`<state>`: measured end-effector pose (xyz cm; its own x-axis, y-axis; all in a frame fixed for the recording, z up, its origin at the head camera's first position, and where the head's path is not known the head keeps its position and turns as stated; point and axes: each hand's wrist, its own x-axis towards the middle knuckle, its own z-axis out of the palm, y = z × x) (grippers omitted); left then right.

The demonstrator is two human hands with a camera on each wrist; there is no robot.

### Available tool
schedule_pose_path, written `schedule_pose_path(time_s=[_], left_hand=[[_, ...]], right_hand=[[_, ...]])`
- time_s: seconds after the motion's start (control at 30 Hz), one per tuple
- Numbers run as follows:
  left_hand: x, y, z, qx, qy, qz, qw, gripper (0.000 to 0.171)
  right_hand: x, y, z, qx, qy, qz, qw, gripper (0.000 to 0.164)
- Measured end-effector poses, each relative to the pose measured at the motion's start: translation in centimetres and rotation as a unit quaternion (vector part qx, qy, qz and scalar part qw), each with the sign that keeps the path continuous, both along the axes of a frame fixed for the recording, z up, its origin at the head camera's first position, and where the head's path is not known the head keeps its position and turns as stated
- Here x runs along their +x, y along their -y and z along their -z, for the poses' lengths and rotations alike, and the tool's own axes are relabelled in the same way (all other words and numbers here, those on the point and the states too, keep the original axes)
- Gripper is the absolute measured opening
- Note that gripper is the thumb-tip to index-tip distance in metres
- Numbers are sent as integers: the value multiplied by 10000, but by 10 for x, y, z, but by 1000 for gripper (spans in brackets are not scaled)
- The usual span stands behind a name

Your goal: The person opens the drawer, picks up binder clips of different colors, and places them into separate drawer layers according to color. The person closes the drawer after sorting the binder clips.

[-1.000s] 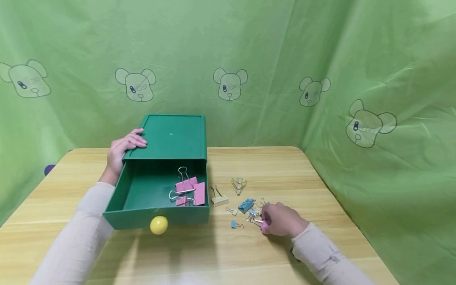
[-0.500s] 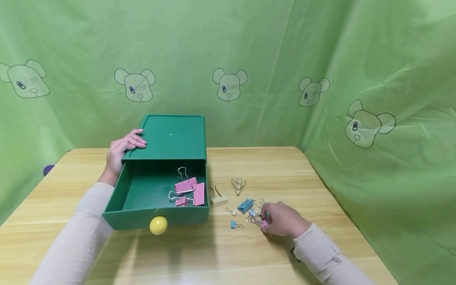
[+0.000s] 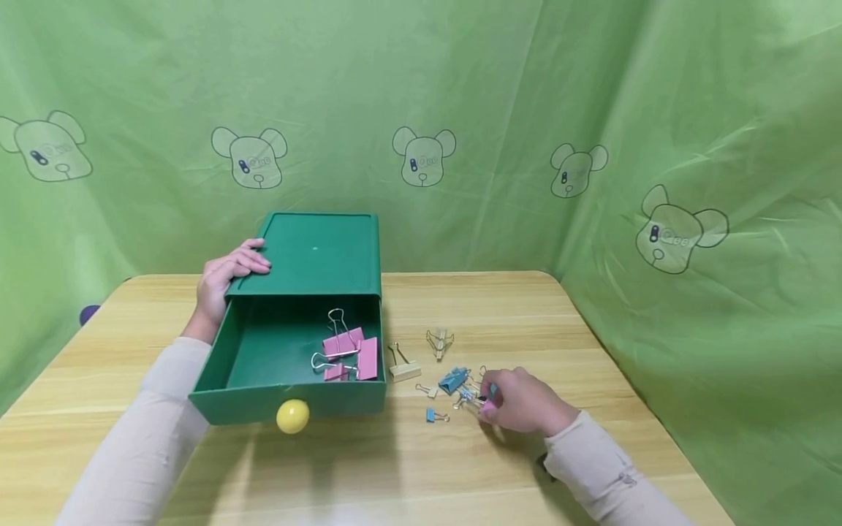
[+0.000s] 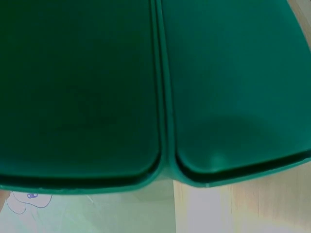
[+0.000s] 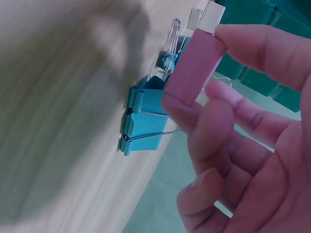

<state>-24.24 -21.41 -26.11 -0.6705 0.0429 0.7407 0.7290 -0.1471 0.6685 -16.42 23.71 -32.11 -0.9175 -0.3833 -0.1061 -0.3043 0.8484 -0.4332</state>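
Observation:
A pink binder clip (image 5: 195,68) is pinched between the thumb and fingers of my right hand (image 3: 524,400), just over the table's right side. Close by its fingertips, a larger blue binder clip (image 5: 146,116) shows in the right wrist view. More blue clips, such as one large blue clip (image 3: 453,379), are bunched left of the hand, partly overlapping. My left hand (image 3: 226,274) rests on the left edge of the green drawer box (image 3: 322,252), fingers lying on its top; its thumb is hidden. The drawer (image 3: 263,351) is pulled out, with pink binder clips (image 3: 368,358) at its right.
Cream binder clips lie right of the drawer: a large one (image 3: 404,371), another (image 3: 441,343) further back, and a small one (image 3: 430,391). A small blue clip (image 3: 430,415) lies nearer. A yellow knob (image 3: 292,416) juts from the drawer front. Green curtains (image 3: 421,88) surround the wooden table (image 3: 500,307).
My right hand has shifted slightly, and the pink clip it pinches has moved and turned a little toward the pile. My left hand and the drawer have stayed put.

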Motion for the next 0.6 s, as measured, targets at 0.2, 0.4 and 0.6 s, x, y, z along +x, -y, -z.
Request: schedule_pose_path(time_s=[0.2,0.4,0.6], left_hand=[[1,-1,-1,20,12,11,10000,55],[1,-1,-1,46,51,-7,10000,55],[1,-1,0,30,-3,-21,10000,55]], right_hand=[[-1,0,0,-195,28,-44,9998,19],[-1,1,-6,-328,-174,-143,9992,18],[-2,3,-9,-443,-275,-10,9986,18]])
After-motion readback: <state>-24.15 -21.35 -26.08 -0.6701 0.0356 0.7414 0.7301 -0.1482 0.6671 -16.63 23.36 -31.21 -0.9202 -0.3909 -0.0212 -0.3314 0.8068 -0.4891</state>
